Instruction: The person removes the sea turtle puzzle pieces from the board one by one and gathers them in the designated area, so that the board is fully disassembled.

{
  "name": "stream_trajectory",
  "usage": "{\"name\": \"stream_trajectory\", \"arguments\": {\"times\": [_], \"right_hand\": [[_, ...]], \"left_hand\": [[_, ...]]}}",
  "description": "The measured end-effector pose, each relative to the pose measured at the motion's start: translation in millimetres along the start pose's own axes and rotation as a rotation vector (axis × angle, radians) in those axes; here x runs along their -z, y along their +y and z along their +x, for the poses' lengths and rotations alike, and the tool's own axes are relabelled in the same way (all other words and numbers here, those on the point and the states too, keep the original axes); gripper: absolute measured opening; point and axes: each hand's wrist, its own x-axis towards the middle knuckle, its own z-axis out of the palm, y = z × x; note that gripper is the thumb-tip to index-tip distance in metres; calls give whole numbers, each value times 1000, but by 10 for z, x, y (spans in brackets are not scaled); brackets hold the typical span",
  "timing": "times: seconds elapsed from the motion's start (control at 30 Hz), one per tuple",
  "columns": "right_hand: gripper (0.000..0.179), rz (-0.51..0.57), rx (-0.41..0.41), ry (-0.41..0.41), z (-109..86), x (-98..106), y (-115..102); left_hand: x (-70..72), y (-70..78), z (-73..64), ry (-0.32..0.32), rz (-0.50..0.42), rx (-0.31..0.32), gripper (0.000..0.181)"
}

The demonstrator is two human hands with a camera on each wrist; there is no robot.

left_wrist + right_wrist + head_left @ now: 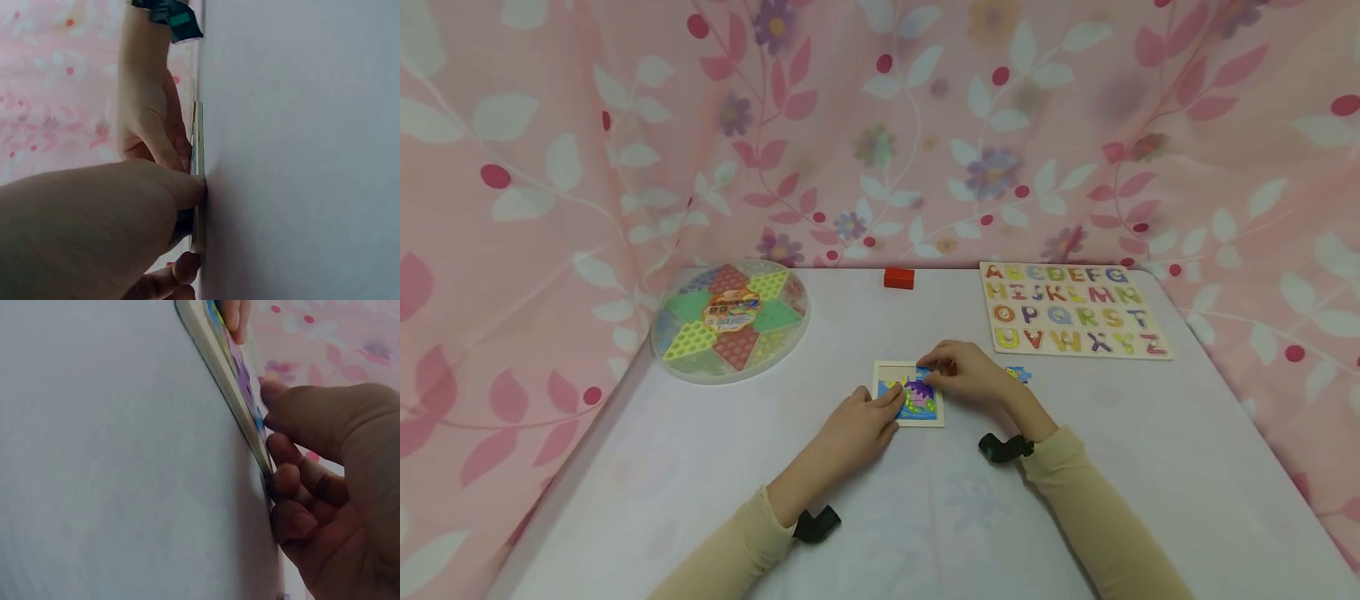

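A small jigsaw puzzle in a pale wooden frame lies on the white-covered table, its picture blue, purple, pink and yellow. My left hand holds the frame's left side, thumb at the near edge and fingertips over the picture. At the upper right corner my right hand pinches a blue puzzle piece between thumb and index finger; most of the piece is hidden by the fingers. Along the top of the picture a bare strip of the tray shows. A loose blue and yellow piece lies just right of the right hand.
A round Chinese checkers board sits at the back left. An alphabet board with coloured letters lies at the back right. Between them, near the far edge, is a red block. A pink floral curtain hangs behind the table.
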Motion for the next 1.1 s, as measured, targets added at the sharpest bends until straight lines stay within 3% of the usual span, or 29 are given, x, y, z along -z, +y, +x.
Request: {"name": "stream_trajectory", "arguments": {"times": [0.17,0.47,0.73,1.1], "right_hand": [[31,-30,-32,-2,10,-34,36],[31,10,-8,39,-25,-87,36],[29,-40,-19,26,-10,-137,24],[28,-41,-9,0,13,-93,-12]], "left_hand": [[-62,-34,-18,2,-68,-6,49],[-65,14,-43,4,-9,-5,47],[-87,54,-42,-6,27,21,44],[-69,30,-44,27,-122,49,43]]}}
